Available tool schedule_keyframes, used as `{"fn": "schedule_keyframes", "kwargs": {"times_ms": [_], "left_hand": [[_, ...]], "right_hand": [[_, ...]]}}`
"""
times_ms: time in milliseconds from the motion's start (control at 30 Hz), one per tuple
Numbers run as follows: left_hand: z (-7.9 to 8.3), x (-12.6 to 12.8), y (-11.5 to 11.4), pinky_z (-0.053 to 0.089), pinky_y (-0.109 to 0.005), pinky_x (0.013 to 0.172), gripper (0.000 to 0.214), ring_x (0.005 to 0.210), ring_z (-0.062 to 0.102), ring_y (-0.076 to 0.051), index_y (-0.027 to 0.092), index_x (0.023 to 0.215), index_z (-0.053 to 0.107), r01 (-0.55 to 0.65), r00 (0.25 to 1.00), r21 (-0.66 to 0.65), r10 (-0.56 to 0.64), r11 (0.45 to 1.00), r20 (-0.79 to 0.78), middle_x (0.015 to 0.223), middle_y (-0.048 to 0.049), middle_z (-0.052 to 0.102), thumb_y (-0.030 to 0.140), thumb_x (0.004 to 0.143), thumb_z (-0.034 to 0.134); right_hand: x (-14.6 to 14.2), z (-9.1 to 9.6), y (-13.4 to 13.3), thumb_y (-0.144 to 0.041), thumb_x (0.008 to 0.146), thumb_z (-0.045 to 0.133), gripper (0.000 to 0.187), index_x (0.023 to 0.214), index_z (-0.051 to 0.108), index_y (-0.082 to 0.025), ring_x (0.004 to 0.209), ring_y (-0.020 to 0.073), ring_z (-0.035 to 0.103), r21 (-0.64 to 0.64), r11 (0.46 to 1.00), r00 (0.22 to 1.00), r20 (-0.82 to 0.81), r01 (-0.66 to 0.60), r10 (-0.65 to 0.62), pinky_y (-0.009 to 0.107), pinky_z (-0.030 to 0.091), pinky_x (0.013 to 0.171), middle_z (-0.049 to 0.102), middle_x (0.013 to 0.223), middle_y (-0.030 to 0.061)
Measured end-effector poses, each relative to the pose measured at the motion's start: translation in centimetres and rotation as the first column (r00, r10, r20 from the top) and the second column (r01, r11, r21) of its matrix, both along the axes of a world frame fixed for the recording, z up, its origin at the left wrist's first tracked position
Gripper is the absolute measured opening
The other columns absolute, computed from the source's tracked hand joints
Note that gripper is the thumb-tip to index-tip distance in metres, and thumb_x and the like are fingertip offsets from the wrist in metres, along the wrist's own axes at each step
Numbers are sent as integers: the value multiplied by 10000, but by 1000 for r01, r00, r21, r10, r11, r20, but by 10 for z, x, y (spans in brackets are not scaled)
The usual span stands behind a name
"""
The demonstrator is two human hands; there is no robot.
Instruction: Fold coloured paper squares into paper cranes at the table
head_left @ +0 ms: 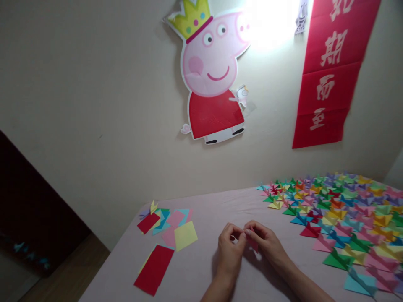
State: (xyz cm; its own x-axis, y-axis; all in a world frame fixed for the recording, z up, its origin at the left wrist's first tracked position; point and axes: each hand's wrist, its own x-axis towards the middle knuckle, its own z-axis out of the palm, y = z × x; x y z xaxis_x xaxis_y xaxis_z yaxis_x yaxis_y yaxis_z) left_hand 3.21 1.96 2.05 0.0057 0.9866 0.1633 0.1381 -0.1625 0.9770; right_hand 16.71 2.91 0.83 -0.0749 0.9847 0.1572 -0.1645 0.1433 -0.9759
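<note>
Forearms (pixel 302 285) cut off, left hand (pixel 229 248) and right hand (pixel 268 243) pinch a half-hidden pink paper (pixel 253 243).

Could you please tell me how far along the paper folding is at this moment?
Done: many folded coloured pieces lie in rows on the right side of the table. In hand: the left hand and right hand pinch a small pink-red piece between their fingertips, partly folded. Left: a loose pile of flat sheets and a red sheet lie unfolded on the left.
</note>
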Motion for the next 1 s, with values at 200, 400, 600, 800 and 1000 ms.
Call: {"fn": "schedule_keyframes", "kwargs": {"times_ms": [200, 400, 600, 800, 1000], "left_hand": [[2, -1, 3, 389, -267, 652, 230, 675, 489, -172, 192, 661, 567, 32, 996, -50, -28, 998, 80, 639, 4, 539, 399, 755, 603], [5, -4, -2, 376, -267, 709, 84, 737, 511, -174, 206, 734, 591, -26, 999, 16, 27, 1000, -45, 727, 4, 584, 277, 768, 621], [2, -6, 2, 376, -272, 754, 120, 790, 524, -186, 207, 717, 602, -38, 995, 39, 41, 999, -88, 774, -10, 593, 277, 815, 610], [-10, -6, 7, 393, -267, 696, 360, 737, 515, -182, 205, 738, 572, 20, 1000, -16, -20, 1000, -7, 719, -4, 564, 549, 841, 586], [-12, -9, 9, 383, -266, 677, 477, 736, 501, -177, 197, 780, 579, 52, 999, -22, -53, 998, -8, 750, -15, 557, 622, 914, 408]], "right_hand": [[-3, 7, -2, -645, 655, 753, 470, 642, 616, -195, 545, 132, 457, -13, 1000, 1000, 22, 11, -11, 270, 388, 545, 521, 564, -34], [-3, 7, -3, -665, 658, 734, 495, 630, 594, -191, 496, 118, 428, -36, 999, 999, 39, -13, 14, 264, 360, 521, 500, 518, -45], [-3, 2, -1, -616, 686, 730, 458, 629, 582, -186, 512, 120, 446, -18, 1000, 996, 86, -12, 14, 261, 373, 534, 512, 531, -49], [-3, -1, 0, -603, 694, 722, 441, 623, 576, -193, 539, 131, 461, -11, 1000, 995, 97, 0, 1, 267, 392, 551, 517, 544, -45], [-2, -3, 2, -542, 671, 781, 384, 718, 610, -201, 601, 141, 501, 11, 999, 999, 19, 43, -43, 273, 409, 573, 541, 634, -40]]}}
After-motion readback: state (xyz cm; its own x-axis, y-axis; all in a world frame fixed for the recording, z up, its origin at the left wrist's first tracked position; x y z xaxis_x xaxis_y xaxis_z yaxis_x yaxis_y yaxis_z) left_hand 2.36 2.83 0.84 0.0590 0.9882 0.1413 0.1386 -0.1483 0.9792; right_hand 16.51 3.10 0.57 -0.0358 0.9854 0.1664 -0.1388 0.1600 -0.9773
